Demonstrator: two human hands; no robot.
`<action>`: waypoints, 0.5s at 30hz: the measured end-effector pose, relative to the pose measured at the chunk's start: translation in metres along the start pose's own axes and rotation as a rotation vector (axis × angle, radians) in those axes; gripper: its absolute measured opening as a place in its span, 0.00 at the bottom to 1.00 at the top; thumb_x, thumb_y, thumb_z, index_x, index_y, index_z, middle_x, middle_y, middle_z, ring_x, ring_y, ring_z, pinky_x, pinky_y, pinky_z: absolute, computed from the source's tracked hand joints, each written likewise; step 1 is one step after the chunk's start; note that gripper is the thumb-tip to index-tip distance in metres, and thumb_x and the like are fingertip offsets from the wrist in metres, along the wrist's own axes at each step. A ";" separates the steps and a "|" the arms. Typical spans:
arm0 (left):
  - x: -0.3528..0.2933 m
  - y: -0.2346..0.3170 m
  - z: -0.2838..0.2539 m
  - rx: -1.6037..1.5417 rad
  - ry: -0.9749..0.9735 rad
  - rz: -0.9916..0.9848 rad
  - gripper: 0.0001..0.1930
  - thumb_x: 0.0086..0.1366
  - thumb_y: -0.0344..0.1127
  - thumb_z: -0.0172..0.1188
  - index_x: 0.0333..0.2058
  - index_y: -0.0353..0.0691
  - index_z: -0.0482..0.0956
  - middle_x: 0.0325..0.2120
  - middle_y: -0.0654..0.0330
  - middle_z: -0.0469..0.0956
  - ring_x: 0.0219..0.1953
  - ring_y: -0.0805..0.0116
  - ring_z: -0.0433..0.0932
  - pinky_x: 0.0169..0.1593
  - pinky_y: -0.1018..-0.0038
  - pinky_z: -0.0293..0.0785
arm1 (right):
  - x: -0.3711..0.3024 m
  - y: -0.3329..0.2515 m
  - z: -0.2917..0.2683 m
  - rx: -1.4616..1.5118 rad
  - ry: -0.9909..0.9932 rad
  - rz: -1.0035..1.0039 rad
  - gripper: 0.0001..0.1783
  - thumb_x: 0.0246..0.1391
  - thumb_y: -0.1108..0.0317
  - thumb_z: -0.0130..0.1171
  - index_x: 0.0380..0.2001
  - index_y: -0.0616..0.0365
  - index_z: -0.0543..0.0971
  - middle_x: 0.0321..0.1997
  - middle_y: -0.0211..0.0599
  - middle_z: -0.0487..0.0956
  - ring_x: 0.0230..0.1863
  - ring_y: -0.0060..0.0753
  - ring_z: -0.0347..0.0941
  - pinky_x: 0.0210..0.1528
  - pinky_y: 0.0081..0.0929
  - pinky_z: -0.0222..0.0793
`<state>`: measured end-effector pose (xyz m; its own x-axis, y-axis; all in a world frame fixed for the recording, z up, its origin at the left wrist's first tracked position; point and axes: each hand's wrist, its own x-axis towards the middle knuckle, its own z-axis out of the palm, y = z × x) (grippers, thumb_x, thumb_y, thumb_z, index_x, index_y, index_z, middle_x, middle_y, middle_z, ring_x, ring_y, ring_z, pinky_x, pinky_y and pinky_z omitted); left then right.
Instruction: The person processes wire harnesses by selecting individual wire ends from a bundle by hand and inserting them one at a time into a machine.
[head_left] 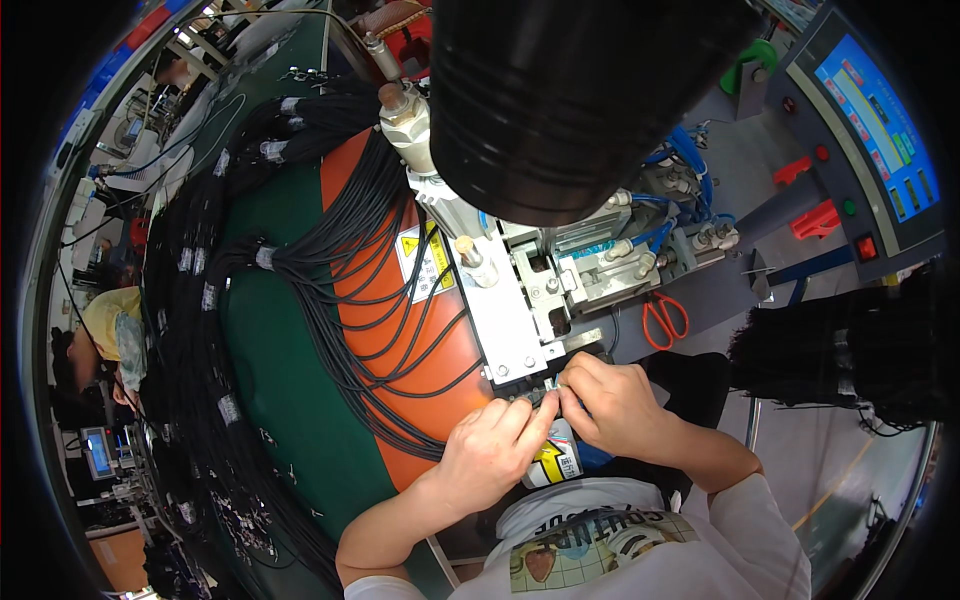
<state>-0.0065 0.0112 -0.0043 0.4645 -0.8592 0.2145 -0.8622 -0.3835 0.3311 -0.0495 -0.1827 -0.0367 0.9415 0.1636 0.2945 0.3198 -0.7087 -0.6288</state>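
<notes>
My left hand [495, 440] and my right hand [612, 402] meet at the near end of a metal clamping machine [510, 310]. Both have their fingers bent into a pinch, the fingertips almost touching. Between them shows a tiny pale, shiny piece [550, 384], too small to name and partly covered by the fingers. Just left of the left hand, black cables [400, 425] from a bundle run across an orange surface [440, 345] toward the machine. Whether either hand grips a cable end is hidden.
A large black cylinder [560, 100] hangs over the machine. Red-handled scissors [664, 320] lie right of it. A lit control screen [880, 130] stands at far right, above a hanging black cable bundle [850, 350]. Many more cable bundles [195, 300] lie along the green table [265, 370] at left.
</notes>
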 end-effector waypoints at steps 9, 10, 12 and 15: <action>0.001 0.002 -0.001 0.051 -0.051 0.002 0.30 0.46 0.32 0.58 0.51 0.31 0.73 0.29 0.59 0.67 0.28 0.65 0.69 0.30 0.73 0.70 | -0.002 -0.001 0.003 -0.003 0.068 -0.004 0.04 0.50 0.72 0.58 0.29 0.60 0.75 0.28 0.34 0.72 0.20 0.34 0.73 0.20 0.28 0.67; 0.003 0.002 -0.002 0.051 -0.051 0.003 0.30 0.46 0.32 0.58 0.51 0.31 0.73 0.29 0.59 0.67 0.28 0.65 0.69 0.30 0.73 0.70 | -0.001 -0.001 0.003 -0.003 0.068 -0.003 0.04 0.50 0.72 0.58 0.29 0.60 0.75 0.28 0.34 0.72 0.20 0.34 0.73 0.20 0.28 0.67; 0.008 0.005 -0.006 0.107 -0.111 -0.005 0.30 0.46 0.32 0.58 0.51 0.30 0.73 0.28 0.60 0.66 0.29 0.65 0.68 0.30 0.73 0.70 | 0.000 -0.001 0.003 -0.042 0.076 -0.026 0.05 0.49 0.72 0.59 0.29 0.60 0.75 0.28 0.34 0.72 0.19 0.34 0.73 0.20 0.28 0.67; 0.009 0.007 -0.005 0.146 -0.142 -0.005 0.29 0.46 0.31 0.57 0.51 0.30 0.73 0.28 0.60 0.66 0.29 0.65 0.69 0.30 0.73 0.69 | 0.000 -0.002 0.003 -0.108 0.087 -0.072 0.05 0.48 0.71 0.59 0.29 0.59 0.76 0.28 0.33 0.73 0.19 0.34 0.73 0.20 0.29 0.67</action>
<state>-0.0070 0.0030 0.0048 0.4446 -0.8923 0.0778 -0.8848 -0.4241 0.1931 -0.0499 -0.1788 -0.0378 0.9021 0.1600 0.4007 0.3688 -0.7679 -0.5238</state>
